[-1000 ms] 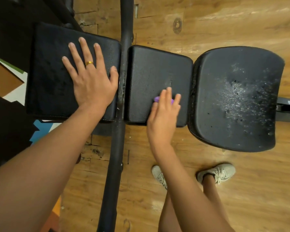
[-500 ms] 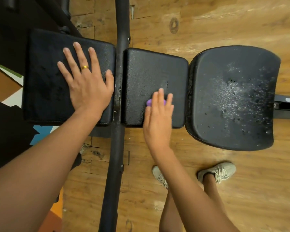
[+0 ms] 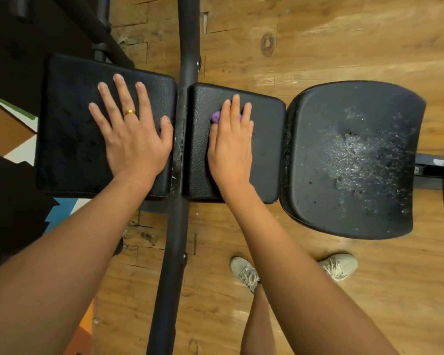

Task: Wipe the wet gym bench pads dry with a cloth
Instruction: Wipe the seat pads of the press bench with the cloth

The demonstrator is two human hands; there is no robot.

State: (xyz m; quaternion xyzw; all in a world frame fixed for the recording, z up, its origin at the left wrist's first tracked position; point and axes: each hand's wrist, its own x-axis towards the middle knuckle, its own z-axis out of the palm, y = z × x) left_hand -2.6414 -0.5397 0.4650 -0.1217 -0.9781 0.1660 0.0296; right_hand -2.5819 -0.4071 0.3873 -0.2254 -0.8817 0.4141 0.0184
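Note:
Three black bench pads lie in a row. My left hand [image 3: 132, 129], wearing a gold ring, rests flat with fingers spread on the left pad [image 3: 69, 129]. My right hand [image 3: 231, 142] presses a small purple cloth [image 3: 216, 117] flat against the middle pad [image 3: 267, 149]; only a bit of the cloth shows under my fingers. The wider right pad [image 3: 354, 160] carries a patch of water droplets across its centre and right side.
A black metal frame tube [image 3: 182, 60] runs between the left and middle pads, from top to bottom of the view. Wooden floor lies all around. My two shoes [image 3: 246, 274] stand below the bench. Dark equipment fills the left edge.
My right hand has slid the purple cloth away from me and to the left, from the middle pad's near edge toward its centre. My left hand stays put on the left pad.

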